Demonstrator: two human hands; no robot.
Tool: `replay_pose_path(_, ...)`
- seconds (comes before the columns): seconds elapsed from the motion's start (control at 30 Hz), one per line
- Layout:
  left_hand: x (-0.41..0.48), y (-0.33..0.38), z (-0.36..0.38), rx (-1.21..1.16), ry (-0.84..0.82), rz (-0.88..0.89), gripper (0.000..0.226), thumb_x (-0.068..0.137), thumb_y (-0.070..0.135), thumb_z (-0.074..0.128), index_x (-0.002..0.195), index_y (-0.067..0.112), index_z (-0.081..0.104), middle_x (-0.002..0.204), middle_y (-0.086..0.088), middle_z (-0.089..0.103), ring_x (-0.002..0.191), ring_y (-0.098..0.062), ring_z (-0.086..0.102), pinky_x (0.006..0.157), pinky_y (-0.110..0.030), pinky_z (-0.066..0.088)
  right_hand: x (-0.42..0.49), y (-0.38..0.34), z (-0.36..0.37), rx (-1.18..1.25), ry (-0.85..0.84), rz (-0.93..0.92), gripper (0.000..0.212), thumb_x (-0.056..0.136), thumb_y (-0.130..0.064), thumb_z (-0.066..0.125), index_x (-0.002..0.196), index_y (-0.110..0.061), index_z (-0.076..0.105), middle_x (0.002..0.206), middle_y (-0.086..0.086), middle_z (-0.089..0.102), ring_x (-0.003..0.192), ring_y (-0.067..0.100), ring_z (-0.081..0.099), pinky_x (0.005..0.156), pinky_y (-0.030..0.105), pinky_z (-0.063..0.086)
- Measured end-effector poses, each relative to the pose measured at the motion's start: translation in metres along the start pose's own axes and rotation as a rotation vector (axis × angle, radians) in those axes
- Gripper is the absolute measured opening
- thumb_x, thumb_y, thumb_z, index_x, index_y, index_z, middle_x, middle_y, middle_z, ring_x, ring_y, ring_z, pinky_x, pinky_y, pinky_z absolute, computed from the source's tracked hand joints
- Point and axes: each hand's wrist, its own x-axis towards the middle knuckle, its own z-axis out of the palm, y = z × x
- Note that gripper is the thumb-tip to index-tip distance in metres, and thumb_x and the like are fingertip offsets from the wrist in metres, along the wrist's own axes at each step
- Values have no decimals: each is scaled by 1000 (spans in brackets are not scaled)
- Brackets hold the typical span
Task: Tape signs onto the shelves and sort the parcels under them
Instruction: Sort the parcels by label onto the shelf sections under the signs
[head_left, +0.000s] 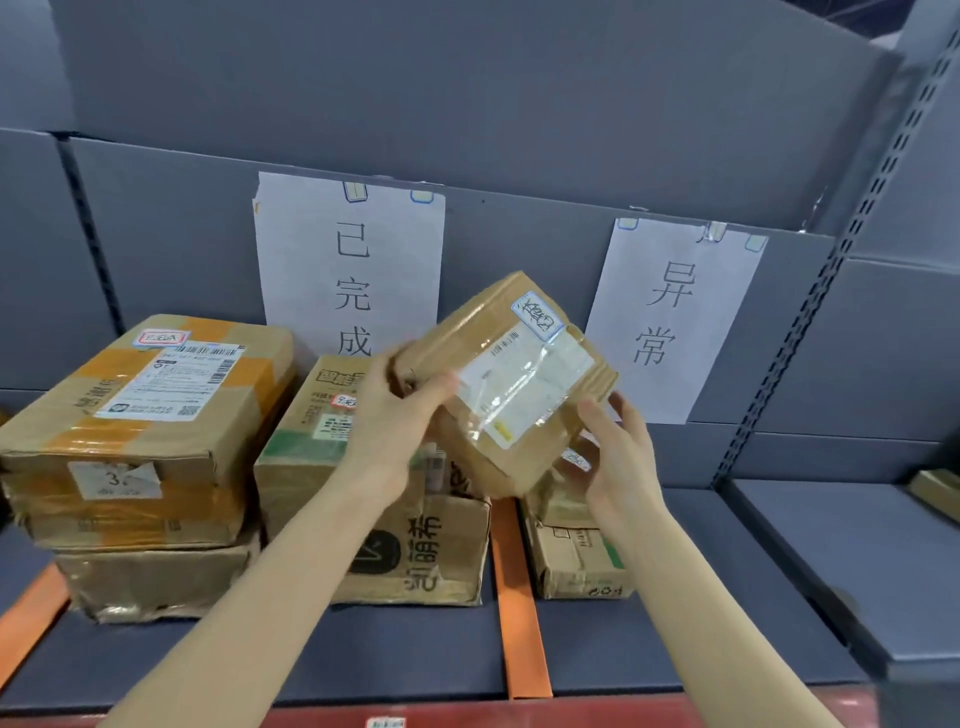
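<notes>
A small brown parcel (511, 374) with a white shipping label and a blue-edged sticker is tilted in the air above the shelf. My left hand (397, 415) grips its left end. My right hand (621, 452) supports its lower right corner with fingers curled under it. Two paper signs are taped to the shelf's back panel: a left sign (350, 260) and a right sign (672, 312). Under the left sign stand a stack of two taped boxes (140, 415) and a printed carton (322, 467). Below the right sign a small carton (571, 556) sits under the held parcel.
An orange strip (519, 597) divides the grey shelf floor (649, 639) between the two signs; another orange strip (31, 618) lies at far left. A slotted upright (810, 312) bounds the bay on the right, where another box corner (937, 491) shows.
</notes>
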Motion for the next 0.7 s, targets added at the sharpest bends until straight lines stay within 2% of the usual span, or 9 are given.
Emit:
replay_pose_path(0.07, 12, 15, -6, -8, 1, 45, 35, 84, 9, 64, 116, 18, 52, 109, -3, 63, 95, -21, 62, 77, -38, 52, 5, -13, -13, -79, 27, -78, 54, 90, -18, 61, 139, -23, 38, 109, 1, 56, 97, 17, 57, 80, 37, 48)
replay_pose_path(0.13, 22, 28, -9, 46, -43, 91, 28, 86, 10, 62, 110, 21, 53, 104, 0, 63, 90, -18, 61, 73, -36, 51, 7, -31, -23, -196, 20, -198, 50, 92, -20, 58, 138, -25, 38, 121, 0, 52, 107, 15, 54, 88, 34, 44)
replay_pose_path(0.23, 30, 40, -5, 142, -158, 123, 18, 90, 12, 57, 95, 30, 53, 90, 7, 62, 85, -13, 59, 72, -31, 47, 9, -54, -29, -400, -75, -345, 47, 93, -20, 56, 137, -27, 39, 129, -4, 45, 107, 6, 51, 82, 22, 41)
replay_pose_path(0.33, 31, 42, -3, 258, -341, 123, 25, 94, 14, 53, 105, 36, 52, 97, 8, 61, 95, -13, 58, 89, -32, 46, 9, -68, -29, -563, -178, -425, 40, 94, -20, 55, 131, -31, 45, 130, -8, 45, 117, 12, 47, 84, 21, 39)
replay_pose_path(0.4, 26, 44, 0, 361, -491, 96, 30, 96, 15, 50, 113, 40, 49, 100, 7, 59, 93, -12, 59, 87, -28, 47, 5, -75, -30, -639, -244, -479, 36, 90, -22, 61, 121, -35, 49, 130, -8, 49, 118, 11, 47, 89, 22, 38)
replay_pose_path(0.47, 18, 45, 6, 434, -612, 74, 33, 97, 15, 48, 118, 40, 46, 103, 8, 56, 89, -8, 59, 78, -22, 48, -2, -83, -33, -753, -384, -461, 37, 80, -29, 65, 113, -37, 52, 122, -9, 55, 108, 2, 53, 85, 16, 41)
replay_pose_path(0.53, 11, 45, 13, 457, -690, 83, 34, 97, 15, 47, 119, 41, 46, 108, 8, 55, 94, -8, 59, 82, -22, 49, -10, -87, -34, -873, -604, -352, 40, 73, -30, 59, 111, -38, 53, 115, -9, 60, 97, -3, 58, 80, 11, 45)
replay_pose_path(0.6, 6, 41, 17, 430, -743, 82, 33, 96, 17, 49, 115, 44, 47, 111, 7, 57, 100, -11, 60, 89, -28, 49, -15, -85, -36, -956, -750, -263, 45, 72, -27, 62, 114, -41, 52, 111, -6, 64, 94, 0, 62, 77, 11, 47)
replay_pose_path(0.7, 5, 33, 15, 465, -700, 133, 29, 96, 22, 48, 118, 42, 47, 110, 11, 56, 99, -7, 58, 84, -20, 46, -13, -76, -42, -924, -715, -243, 49, 74, -24, 69, 117, -42, 52, 106, 3, 67, 86, 9, 66, 74, 15, 50)
